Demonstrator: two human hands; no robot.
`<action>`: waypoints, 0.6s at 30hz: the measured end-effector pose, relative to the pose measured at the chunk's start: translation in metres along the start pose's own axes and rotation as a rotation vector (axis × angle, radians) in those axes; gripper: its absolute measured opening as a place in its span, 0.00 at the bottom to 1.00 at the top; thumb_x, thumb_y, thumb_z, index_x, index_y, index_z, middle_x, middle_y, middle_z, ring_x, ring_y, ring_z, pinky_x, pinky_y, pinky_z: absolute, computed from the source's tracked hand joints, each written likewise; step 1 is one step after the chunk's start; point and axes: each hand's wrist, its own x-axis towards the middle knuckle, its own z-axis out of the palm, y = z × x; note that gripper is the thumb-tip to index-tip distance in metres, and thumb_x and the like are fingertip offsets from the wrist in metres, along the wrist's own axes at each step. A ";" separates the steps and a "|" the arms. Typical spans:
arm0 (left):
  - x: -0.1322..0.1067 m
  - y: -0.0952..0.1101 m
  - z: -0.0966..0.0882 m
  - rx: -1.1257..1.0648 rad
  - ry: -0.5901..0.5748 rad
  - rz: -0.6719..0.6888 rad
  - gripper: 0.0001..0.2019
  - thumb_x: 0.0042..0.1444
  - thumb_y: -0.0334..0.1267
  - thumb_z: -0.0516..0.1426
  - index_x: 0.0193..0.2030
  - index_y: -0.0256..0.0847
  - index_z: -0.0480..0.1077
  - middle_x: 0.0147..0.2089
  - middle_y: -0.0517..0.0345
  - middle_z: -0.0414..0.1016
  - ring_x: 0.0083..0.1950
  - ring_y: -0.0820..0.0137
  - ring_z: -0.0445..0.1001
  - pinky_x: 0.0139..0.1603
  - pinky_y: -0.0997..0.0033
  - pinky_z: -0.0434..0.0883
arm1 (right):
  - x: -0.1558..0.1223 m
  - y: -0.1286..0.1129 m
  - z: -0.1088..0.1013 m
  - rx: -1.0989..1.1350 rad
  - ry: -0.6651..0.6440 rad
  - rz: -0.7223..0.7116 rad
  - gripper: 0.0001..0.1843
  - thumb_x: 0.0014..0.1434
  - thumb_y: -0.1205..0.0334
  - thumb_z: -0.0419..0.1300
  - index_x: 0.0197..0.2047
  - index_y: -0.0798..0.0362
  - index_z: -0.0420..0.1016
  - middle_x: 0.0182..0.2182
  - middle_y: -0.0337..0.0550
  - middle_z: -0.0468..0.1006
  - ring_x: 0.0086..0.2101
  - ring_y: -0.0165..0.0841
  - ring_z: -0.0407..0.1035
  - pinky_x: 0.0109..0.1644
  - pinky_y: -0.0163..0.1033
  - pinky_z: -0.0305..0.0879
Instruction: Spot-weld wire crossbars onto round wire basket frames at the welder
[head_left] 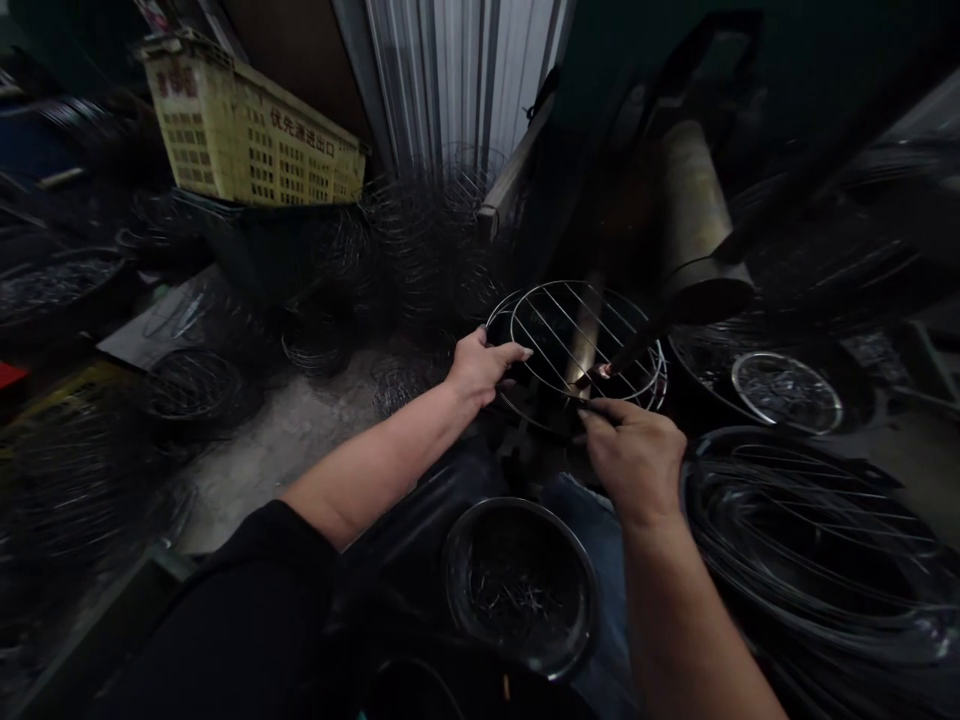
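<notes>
A round rack of thin steel wire (574, 330) stands tilted in front of the person, with straight parallel bars inside its ring, and it lies between the two hands. The left hand (480, 368) is closed on the rack's rim, with the fingers lying over the wire. The right hand (634, 462) is closed narrow near the lower rim and pinches a thin dark piece; it is hard to see if this is wire or a tool. A dark rod (626, 345) with a bright tip reaches over the rack from a dull metal cylinder (697, 215). Below the hands, a round metal bowl (521, 585) holds short wire scraps. Glossy coils of dark wire (810, 540) are cut off by the right edge, and the rack's lower part is lost in shadow.
</notes>
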 end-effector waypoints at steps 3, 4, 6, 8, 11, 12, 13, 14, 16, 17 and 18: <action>-0.012 -0.009 0.003 -0.072 0.055 -0.026 0.18 0.38 0.32 0.66 0.35 0.41 0.65 0.32 0.61 0.68 0.32 0.73 0.67 0.30 0.73 0.67 | -0.001 0.004 0.005 0.119 0.017 0.093 0.12 0.50 0.55 0.65 0.34 0.52 0.86 0.17 0.40 0.77 0.22 0.39 0.74 0.31 0.42 0.70; -0.013 -0.010 0.004 -0.093 0.068 -0.037 0.18 0.38 0.33 0.66 0.35 0.41 0.65 0.32 0.61 0.68 0.33 0.73 0.67 0.31 0.73 0.68 | -0.002 0.005 0.007 0.203 0.022 0.132 0.14 0.50 0.54 0.66 0.35 0.53 0.85 0.17 0.40 0.77 0.21 0.38 0.73 0.29 0.41 0.69; -0.012 -0.011 0.007 -0.121 0.074 -0.036 0.18 0.38 0.33 0.66 0.36 0.41 0.65 0.33 0.61 0.68 0.34 0.73 0.67 0.31 0.73 0.68 | -0.004 0.007 0.010 0.372 0.058 0.183 0.16 0.50 0.52 0.68 0.36 0.55 0.84 0.19 0.40 0.78 0.19 0.36 0.72 0.24 0.38 0.67; -0.009 -0.011 0.010 -0.126 0.071 -0.016 0.19 0.37 0.33 0.67 0.36 0.42 0.66 0.33 0.62 0.67 0.33 0.73 0.67 0.31 0.73 0.67 | -0.007 0.009 0.013 0.479 0.127 0.190 0.16 0.49 0.52 0.69 0.35 0.56 0.84 0.20 0.40 0.78 0.19 0.35 0.72 0.23 0.36 0.67; -0.007 -0.009 0.012 -0.124 0.060 -0.007 0.19 0.37 0.34 0.66 0.37 0.42 0.66 0.33 0.63 0.67 0.33 0.73 0.67 0.30 0.73 0.67 | -0.009 0.013 0.018 0.533 0.200 0.167 0.14 0.48 0.53 0.71 0.33 0.56 0.83 0.23 0.40 0.80 0.21 0.34 0.74 0.25 0.36 0.69; -0.007 -0.008 0.013 -0.124 0.053 -0.006 0.19 0.37 0.34 0.66 0.37 0.42 0.66 0.33 0.62 0.67 0.33 0.73 0.67 0.30 0.73 0.66 | -0.010 0.014 0.019 0.537 0.212 0.159 0.14 0.48 0.53 0.71 0.33 0.56 0.82 0.24 0.40 0.80 0.22 0.34 0.75 0.26 0.36 0.70; -0.007 -0.007 0.013 -0.123 0.046 -0.005 0.19 0.37 0.34 0.66 0.37 0.42 0.66 0.33 0.62 0.67 0.33 0.73 0.67 0.30 0.73 0.66 | -0.010 0.015 0.021 0.538 0.220 0.154 0.14 0.49 0.53 0.71 0.33 0.56 0.82 0.24 0.40 0.80 0.22 0.35 0.75 0.27 0.37 0.71; -0.007 -0.006 0.014 -0.121 0.043 -0.006 0.19 0.37 0.34 0.66 0.37 0.42 0.66 0.32 0.62 0.67 0.33 0.73 0.67 0.29 0.73 0.66 | -0.011 0.016 0.022 0.540 0.228 0.149 0.14 0.49 0.53 0.71 0.33 0.56 0.82 0.25 0.41 0.80 0.22 0.35 0.76 0.28 0.37 0.72; -0.007 -0.005 0.014 -0.118 0.038 -0.006 0.19 0.37 0.34 0.66 0.37 0.42 0.66 0.32 0.63 0.67 0.32 0.73 0.66 0.29 0.74 0.65 | -0.011 0.018 0.025 0.537 0.240 0.137 0.14 0.49 0.53 0.71 0.33 0.56 0.82 0.25 0.41 0.81 0.23 0.35 0.76 0.30 0.39 0.73; -0.006 -0.004 0.014 -0.118 0.036 -0.005 0.19 0.37 0.34 0.66 0.37 0.42 0.66 0.31 0.63 0.67 0.32 0.74 0.66 0.29 0.74 0.65 | -0.011 0.017 0.025 0.534 0.247 0.134 0.14 0.49 0.53 0.71 0.33 0.56 0.82 0.25 0.41 0.81 0.23 0.36 0.76 0.31 0.39 0.73; -0.006 -0.004 0.014 -0.117 0.032 -0.005 0.19 0.36 0.34 0.66 0.37 0.42 0.66 0.31 0.63 0.67 0.32 0.74 0.66 0.29 0.75 0.65 | -0.011 0.017 0.025 0.531 0.251 0.130 0.14 0.50 0.53 0.70 0.33 0.56 0.82 0.24 0.41 0.80 0.23 0.36 0.76 0.31 0.39 0.73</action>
